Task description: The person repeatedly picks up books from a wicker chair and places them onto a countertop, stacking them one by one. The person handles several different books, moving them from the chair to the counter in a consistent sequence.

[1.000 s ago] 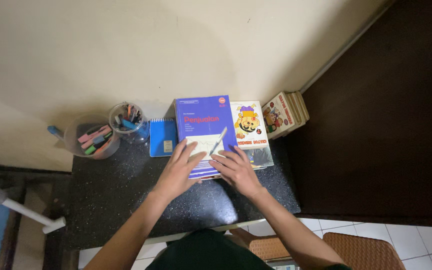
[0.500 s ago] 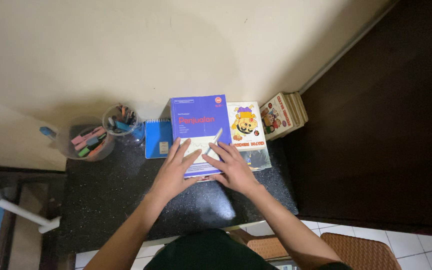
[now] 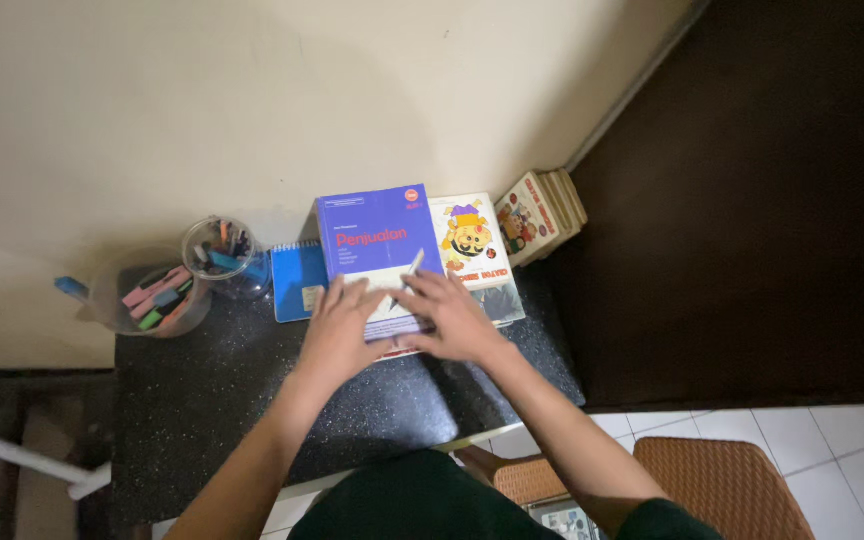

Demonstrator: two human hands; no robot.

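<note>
I rest both palms flat on the lower half of the blue book (image 3: 377,240), my left hand (image 3: 340,330) and right hand (image 3: 452,318) side by side, fingers spread, gripping nothing; pressing down keeps it steady on the desk (image 3: 212,390). Just right of my grip, partly under it, lies a cartoon-cover book (image 3: 472,245); just left, a blue spiral notebook (image 3: 297,282). Farther left stand two clear cups of markers (image 3: 177,275).

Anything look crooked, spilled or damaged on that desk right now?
Nothing spilled or damaged. The blue book under both hands lies slightly askew, and the small stack of books at the right sits turned at an angle to the rest.
</note>
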